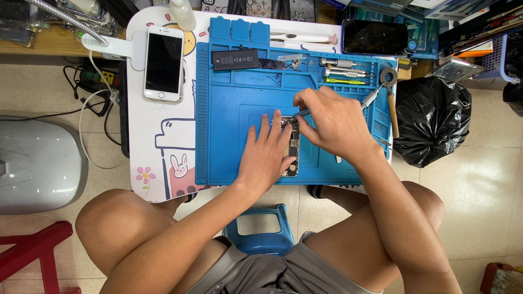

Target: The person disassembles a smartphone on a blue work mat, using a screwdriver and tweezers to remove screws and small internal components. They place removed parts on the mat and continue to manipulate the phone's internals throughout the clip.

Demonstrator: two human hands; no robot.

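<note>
Opened phone point(292, 148), its back shell bared and crowded with dark and metallic parts, lies at the middle of our blue repair mat point(229, 109). Our left hand point(267, 155) rests flat on it, fingers stretched out and spread toward 12 o'clock, covering most of its left side. Our right hand point(332, 122) comes in from 3 o'clock, its fingers pinched around a slim metal-tipped tool point(301, 114) whose point meets the phone's upper end.

Farther toward 12 o'clock, the mat's molded compartments hold loose things: a black flat battery point(235, 59) in the left tray, small metal bits point(294, 64) in the middle one, and a row of screwdrivers point(343, 68) at 1 o'clock. A wooden-handled tool point(392, 103) lies along the mat's right rim.

At 10 o'clock, off the mat, a white phone point(163, 63) lies face up on the cartoon-printed tabletop point(163, 147). At 3 o'clock, beyond the table edge, a black rubbish bag point(433, 120) bulges on the floor.
</note>
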